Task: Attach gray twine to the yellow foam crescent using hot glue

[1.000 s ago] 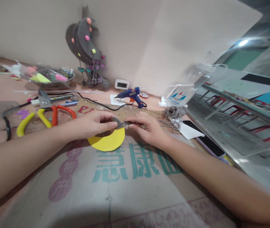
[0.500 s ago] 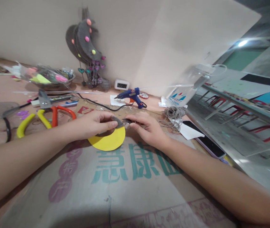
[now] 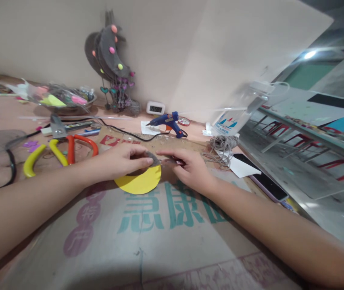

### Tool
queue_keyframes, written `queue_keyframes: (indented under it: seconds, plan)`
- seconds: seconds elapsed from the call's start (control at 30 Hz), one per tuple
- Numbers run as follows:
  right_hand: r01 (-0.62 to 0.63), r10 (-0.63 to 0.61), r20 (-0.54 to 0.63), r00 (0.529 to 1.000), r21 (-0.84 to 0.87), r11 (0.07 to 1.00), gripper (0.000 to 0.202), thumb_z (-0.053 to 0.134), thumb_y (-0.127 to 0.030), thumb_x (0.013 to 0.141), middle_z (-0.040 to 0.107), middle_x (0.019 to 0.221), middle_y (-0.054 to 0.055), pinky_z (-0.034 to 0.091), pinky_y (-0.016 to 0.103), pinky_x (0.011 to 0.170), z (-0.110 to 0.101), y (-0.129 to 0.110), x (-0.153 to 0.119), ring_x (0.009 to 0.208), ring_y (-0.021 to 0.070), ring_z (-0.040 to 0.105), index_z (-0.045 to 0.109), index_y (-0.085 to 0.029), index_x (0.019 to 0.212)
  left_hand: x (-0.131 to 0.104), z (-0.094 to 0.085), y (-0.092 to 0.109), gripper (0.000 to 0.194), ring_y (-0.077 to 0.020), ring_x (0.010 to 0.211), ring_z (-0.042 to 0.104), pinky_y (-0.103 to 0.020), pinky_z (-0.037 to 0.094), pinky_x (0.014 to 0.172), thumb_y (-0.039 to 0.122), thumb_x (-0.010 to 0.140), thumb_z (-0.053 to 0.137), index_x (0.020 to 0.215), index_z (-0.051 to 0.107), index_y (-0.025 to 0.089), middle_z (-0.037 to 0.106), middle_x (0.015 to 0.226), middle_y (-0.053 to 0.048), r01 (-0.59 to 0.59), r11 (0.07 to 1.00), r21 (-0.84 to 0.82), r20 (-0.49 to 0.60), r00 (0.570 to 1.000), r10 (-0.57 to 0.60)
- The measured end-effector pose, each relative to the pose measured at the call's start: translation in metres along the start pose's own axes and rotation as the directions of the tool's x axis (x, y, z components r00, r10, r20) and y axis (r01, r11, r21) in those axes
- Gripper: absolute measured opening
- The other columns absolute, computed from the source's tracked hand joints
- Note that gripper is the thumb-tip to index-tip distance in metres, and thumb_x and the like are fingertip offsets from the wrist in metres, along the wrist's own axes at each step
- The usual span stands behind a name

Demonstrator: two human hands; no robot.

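My left hand [image 3: 125, 161] pinches a yellow crescent [image 3: 141, 183] between thumb and fingers, just above the cardboard. Grey material [image 3: 151, 158] covers the crescent's upper tip, by my thumb; whether it is wound cord or felt is too blurred to tell. Just right of that tip, my right hand [image 3: 191, 167] is curled, its index finger stretched toward the crescent. A small dark, shiny object shows partly among its fingers, mostly hidden; its kind cannot be made out. A small gap separates the two hands.
Printed cardboard [image 3: 105, 249] lies under my hands. Behind them rests a blue glue gun [image 3: 167, 121]. Yellow-handled [image 3: 34, 160] and red-handled [image 3: 70, 149] tools lie left. Grey cord [image 3: 222, 147] and a phone [image 3: 268, 183] are right. A grey crescent ornament [image 3: 108, 52] hangs by the wall.
The right index finger has straightened out toward the crescent, and the dark object sits deeper in that hand. My left hand and the crescent have shifted slightly right and down.
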State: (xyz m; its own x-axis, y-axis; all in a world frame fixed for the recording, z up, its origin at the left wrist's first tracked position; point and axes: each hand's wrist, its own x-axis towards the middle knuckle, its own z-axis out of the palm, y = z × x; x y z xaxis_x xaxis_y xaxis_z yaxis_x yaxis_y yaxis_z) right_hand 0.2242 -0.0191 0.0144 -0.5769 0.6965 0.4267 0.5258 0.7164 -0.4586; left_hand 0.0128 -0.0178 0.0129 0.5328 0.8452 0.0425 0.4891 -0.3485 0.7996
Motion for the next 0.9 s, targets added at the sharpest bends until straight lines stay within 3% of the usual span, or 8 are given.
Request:
queue_keyframes:
  seconds: [0.13, 0.27, 0.43, 0.57, 0.63, 0.8, 0.9]
  plan:
    - [-0.127, 0.127, 0.008, 0.992, 0.063, 0.990, 0.021, 0.056, -0.031, 0.081, 0.065, 0.073, 0.001, 0.040, 0.021, 0.055, 0.0061, -0.0029, 0.0035, 0.059, 0.0101, 0.052, 0.066, -0.016, 0.091, 0.0005, 0.0015, -0.0016, 0.029, -0.0107, 0.058, 0.046, -0.020, 0.030, 0.049, 0.042, 0.078, 0.050, 0.073, 0.060, 0.015, 0.053, 0.063, 0.002, -0.024, 0.995, 0.093, -0.032, 0.999, 0.027]
    - [-0.156, 0.155, 0.019, 0.988, 0.046, 0.987, 0.017, 0.053, -0.029, 0.083, 0.058, 0.064, -0.001, 0.035, 0.020, 0.053, 0.0071, -0.0075, 0.0037, 0.057, 0.0092, 0.047, 0.063, -0.015, 0.080, 0.0005, 0.0022, -0.0012, 0.030, -0.0113, 0.058, 0.047, -0.021, 0.030, 0.049, 0.043, 0.079, 0.049, 0.073, 0.060, 0.016, 0.053, 0.062, 0.002, -0.012, 0.994, 0.104, -0.010, 1.000, 0.014]
    - [-0.157, 0.174, -0.142, 0.974, 0.124, 0.980, 0.015, 0.048, -0.028, 0.085, 0.048, 0.064, -0.003, 0.034, 0.020, 0.054, 0.0020, -0.0085, 0.0044, 0.056, 0.0084, 0.040, 0.053, -0.017, 0.077, 0.0000, 0.0013, 0.0025, 0.028, -0.0091, 0.053, 0.042, -0.020, 0.028, 0.046, 0.041, 0.078, 0.050, 0.066, 0.052, 0.016, 0.045, 0.057, 0.004, 0.032, 0.999, 0.043, -0.016, 0.999, -0.031]
    - [-0.195, 0.239, -0.187, 0.953, 0.227, 0.954, 0.022, 0.045, -0.031, 0.086, 0.041, 0.063, -0.003, 0.033, 0.021, 0.054, 0.0009, -0.0023, 0.0063, 0.057, 0.0084, 0.038, 0.047, -0.017, 0.070, 0.0009, 0.0002, 0.0014, 0.027, -0.0084, 0.054, 0.042, -0.019, 0.030, 0.047, 0.040, 0.078, 0.051, 0.067, 0.053, 0.015, 0.048, 0.059, 0.003, 0.025, 0.999, -0.021, -0.020, 0.999, -0.026]
    - [-0.213, 0.267, -0.202, 0.942, 0.252, 0.944, 0.022, 0.046, -0.032, 0.086, 0.042, 0.063, -0.002, 0.034, 0.021, 0.055, 0.0015, -0.0004, 0.0071, 0.058, 0.0088, 0.039, 0.049, -0.016, 0.070, 0.0012, -0.0003, -0.0003, 0.028, -0.0084, 0.055, 0.044, -0.019, 0.031, 0.048, 0.040, 0.079, 0.051, 0.070, 0.055, 0.015, 0.050, 0.061, 0.002, 0.020, 0.999, -0.050, -0.013, 1.000, -0.020]
    - [-0.183, 0.228, -0.190, 0.955, 0.227, 0.956, 0.019, 0.050, -0.025, 0.083, 0.053, 0.073, 0.000, 0.037, 0.022, 0.059, 0.0008, -0.0052, 0.0074, 0.062, 0.0099, 0.045, 0.059, -0.017, 0.097, 0.0013, -0.0011, -0.0040, 0.031, -0.0076, 0.051, 0.043, -0.019, 0.031, 0.046, 0.044, 0.081, 0.050, 0.071, 0.055, 0.015, 0.052, 0.061, 0.002, 0.038, 0.986, -0.162, 0.021, 0.999, -0.035]
    - [-0.238, 0.260, -0.094, 0.961, 0.198, 0.951, 0.021, 0.049, -0.032, 0.084, 0.054, 0.066, 0.000, 0.035, 0.021, 0.053, -0.0004, -0.0082, 0.0061, 0.058, 0.0101, 0.045, 0.062, -0.015, 0.081, 0.0014, -0.0010, -0.0064, 0.033, -0.0072, 0.048, 0.044, -0.019, 0.031, 0.044, 0.047, 0.080, 0.051, 0.074, 0.055, 0.016, 0.053, 0.062, 0.001, 0.082, 0.960, -0.266, 0.010, 0.997, -0.082]
